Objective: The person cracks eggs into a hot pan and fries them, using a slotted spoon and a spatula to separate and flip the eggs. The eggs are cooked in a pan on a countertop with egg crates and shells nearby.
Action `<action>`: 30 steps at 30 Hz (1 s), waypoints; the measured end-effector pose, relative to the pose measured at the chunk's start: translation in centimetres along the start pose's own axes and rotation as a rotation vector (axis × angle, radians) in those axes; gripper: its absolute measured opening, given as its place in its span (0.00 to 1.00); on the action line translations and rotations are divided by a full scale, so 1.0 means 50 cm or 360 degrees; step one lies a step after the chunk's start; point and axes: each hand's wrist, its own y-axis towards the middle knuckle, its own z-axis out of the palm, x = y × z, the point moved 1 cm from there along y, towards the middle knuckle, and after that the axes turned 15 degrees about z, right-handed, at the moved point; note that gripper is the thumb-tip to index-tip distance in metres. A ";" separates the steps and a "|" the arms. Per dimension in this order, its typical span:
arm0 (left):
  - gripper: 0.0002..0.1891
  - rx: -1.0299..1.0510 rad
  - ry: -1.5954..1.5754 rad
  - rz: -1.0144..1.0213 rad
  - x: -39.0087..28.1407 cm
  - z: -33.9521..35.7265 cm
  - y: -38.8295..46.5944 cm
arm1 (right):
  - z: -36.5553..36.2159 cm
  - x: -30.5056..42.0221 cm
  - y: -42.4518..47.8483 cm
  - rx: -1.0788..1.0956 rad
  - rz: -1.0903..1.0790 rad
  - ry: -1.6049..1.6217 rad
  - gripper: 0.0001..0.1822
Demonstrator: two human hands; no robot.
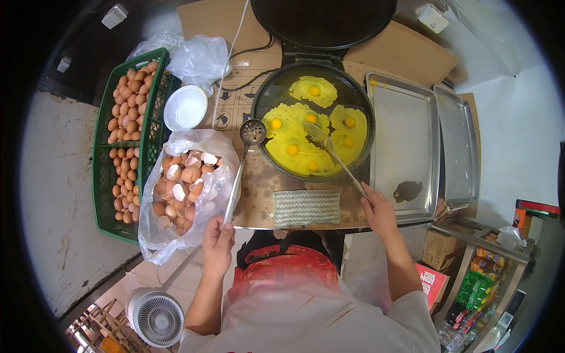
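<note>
My left hand (218,245) grips the handle of a slotted metal ladle (253,132), its round bowl resting near the left rim of a round electric griddle (371,152). With my right hand (378,212) I hold a metal slotted turner (318,135), whose head touches the cooking egg. Several yolks sit in the yellow egg layer (282,125), and a separate egg portion (313,92) lies toward the back. A clear plastic bag (216,194) holding broken brown eggshells (178,192) stands left of the ladle. Between my hands lies a folded striped cloth (306,208).
A green crate (103,194) of brown eggs stands at left beside a white bowl (186,108). To the right are two metal trays (404,145), the nearer with a dark wet patch. The griddle's raised lid (324,22) and its cable are behind; a fan (159,317) stands below left.
</note>
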 end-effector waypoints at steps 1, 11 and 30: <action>0.05 0.0010 -0.0022 -0.0029 -0.004 -0.002 0.000 | 0.000 0.001 -0.001 0.0006 0.0012 0.0013 0.24; 0.07 -0.0025 -0.0022 -0.0004 0.000 0.004 0.003 | 0.005 0.002 0.001 0.0010 -0.0032 0.0001 0.24; 0.06 -0.0019 -0.0011 -0.0013 -0.003 0.003 0.008 | 0.024 0.020 0.019 -0.0028 -0.0060 0.0022 0.24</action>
